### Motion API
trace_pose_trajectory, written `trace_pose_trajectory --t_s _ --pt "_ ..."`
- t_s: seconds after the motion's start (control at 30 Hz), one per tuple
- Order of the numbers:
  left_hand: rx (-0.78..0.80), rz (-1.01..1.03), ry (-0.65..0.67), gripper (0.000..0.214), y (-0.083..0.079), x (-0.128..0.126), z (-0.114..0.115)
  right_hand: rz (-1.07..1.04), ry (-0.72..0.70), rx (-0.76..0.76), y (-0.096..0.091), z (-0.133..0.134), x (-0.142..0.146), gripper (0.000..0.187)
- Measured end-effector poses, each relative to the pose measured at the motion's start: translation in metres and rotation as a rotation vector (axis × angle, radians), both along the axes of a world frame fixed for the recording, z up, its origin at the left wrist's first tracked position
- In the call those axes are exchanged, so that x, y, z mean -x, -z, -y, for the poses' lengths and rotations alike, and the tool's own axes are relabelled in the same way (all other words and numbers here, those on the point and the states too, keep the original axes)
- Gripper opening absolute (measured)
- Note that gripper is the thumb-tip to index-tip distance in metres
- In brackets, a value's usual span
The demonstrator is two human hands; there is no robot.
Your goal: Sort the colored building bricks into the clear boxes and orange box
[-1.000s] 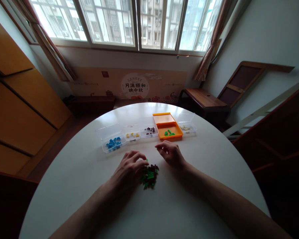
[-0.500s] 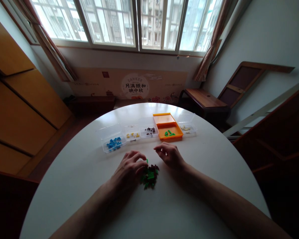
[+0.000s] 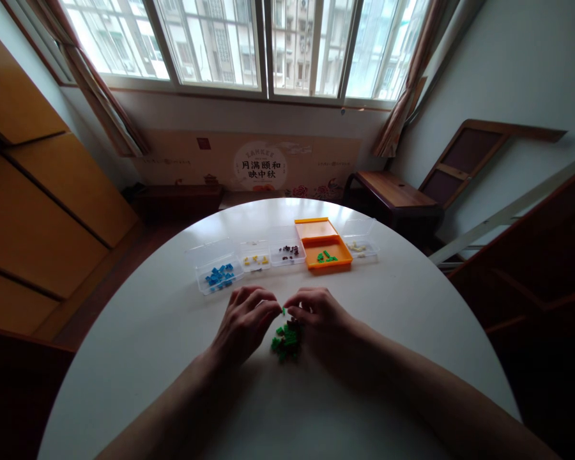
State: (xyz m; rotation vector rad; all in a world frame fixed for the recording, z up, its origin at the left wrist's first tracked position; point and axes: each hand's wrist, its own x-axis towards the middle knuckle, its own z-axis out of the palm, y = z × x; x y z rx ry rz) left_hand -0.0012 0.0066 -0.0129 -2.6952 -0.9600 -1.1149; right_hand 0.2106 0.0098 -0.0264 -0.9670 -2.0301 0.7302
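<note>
My left hand and my right hand meet above the middle of the white table. Between their fingertips is a tiny green building brick, pinched from both sides. Just below the fingers lies a pile of green bricks. Some dark brown pieces sit at the pile's far side, partly covered by my right hand.
Beyond the hands, open clear boxes hold blue pieces, yellow pieces, dark pieces and cream pieces. Among them stands an open orange box with several green bricks. A wooden chair is behind the table.
My right hand has moved left and nearer, bringing its fingertips to the small green brick at my left hand. My left hand's fingers have drawn closer together. The boxes have stayed put.
</note>
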Motion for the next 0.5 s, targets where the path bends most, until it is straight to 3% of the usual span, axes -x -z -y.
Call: trace_pose_trajectory --t_s 0.1,0.5 --pt "-0.022 0.022 -0.018 0.006 0.0004 0.0005 0.0010 0.007 -0.057 0.012 -0.0023 0.0042 0.0046 0.014" --pt "-0.053 0.035 0.000 0.006 0.0024 0.0020 -0.0012 -0.038 -0.049 -0.003 -0.0013 0.0073 0.0096 0.014"
